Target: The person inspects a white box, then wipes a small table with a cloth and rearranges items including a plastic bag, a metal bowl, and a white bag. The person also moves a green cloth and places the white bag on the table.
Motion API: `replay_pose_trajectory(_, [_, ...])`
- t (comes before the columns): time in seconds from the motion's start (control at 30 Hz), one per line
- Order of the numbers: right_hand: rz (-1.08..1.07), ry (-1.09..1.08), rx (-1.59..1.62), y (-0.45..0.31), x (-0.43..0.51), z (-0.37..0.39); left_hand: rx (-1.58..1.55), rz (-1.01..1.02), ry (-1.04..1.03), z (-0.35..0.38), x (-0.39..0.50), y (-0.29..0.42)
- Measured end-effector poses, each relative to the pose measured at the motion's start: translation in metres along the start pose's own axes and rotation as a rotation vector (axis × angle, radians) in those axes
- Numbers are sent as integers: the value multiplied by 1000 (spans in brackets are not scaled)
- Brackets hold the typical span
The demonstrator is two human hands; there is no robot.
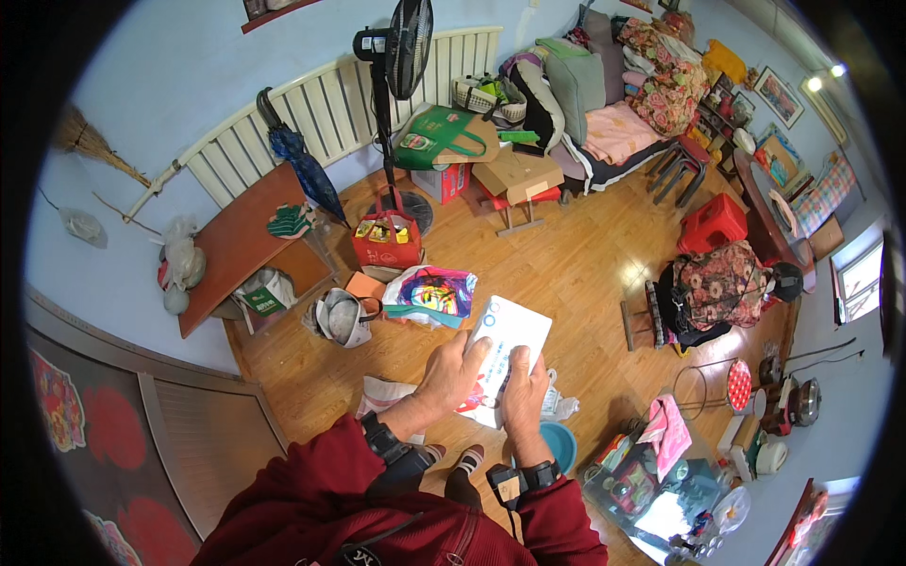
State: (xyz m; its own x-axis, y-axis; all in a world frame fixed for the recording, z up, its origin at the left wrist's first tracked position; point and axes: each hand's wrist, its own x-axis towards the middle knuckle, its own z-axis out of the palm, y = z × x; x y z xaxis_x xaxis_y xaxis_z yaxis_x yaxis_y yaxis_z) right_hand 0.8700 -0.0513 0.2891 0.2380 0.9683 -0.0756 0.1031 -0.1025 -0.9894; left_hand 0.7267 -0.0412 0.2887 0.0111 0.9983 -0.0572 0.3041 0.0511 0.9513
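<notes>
Both my hands grip a flat white package [520,325] with blue and red printing, held out in front of my chest above the floor. My left hand [453,375] has the left edge, its thumb lying across the printed face. On the right edge is my right hand [524,393], thumb on top. The fingers beneath the package are hidden. Just beyond it on the floor lies a brightly patterned bag [433,291]. Below and to the right, a blue-green basin [559,447] shows partly behind my right wrist, with a white plastic bag [563,405] beside it.
A white bucket [343,322] and a red bag [386,240] stand on the wooden floor [566,262]. To the left is a brown table [241,244]; a black fan [386,106] rises behind. A red stool [713,221] and a cluttered glass-topped table [616,488] are at right.
</notes>
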Motion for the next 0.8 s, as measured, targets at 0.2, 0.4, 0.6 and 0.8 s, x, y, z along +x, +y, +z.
replay_pose_trajectory(0.2, [387,-174,124,11,28,-25,-347,-334,-335,-15,14,-1])
replay_pose_trajectory(0.4, [422,-267,-74,24,16,-18,-1052,-593,-443,-9,3,-14])
replay_pose_trajectory(0.6, [261,-254,-394,20,17,-15,-1298,-758,-326,-11,9,-29])
replay_pose_trajectory(0.8, [230,-187,-62,5,3,-25,-1345,-686,-240,-25,15,-35])
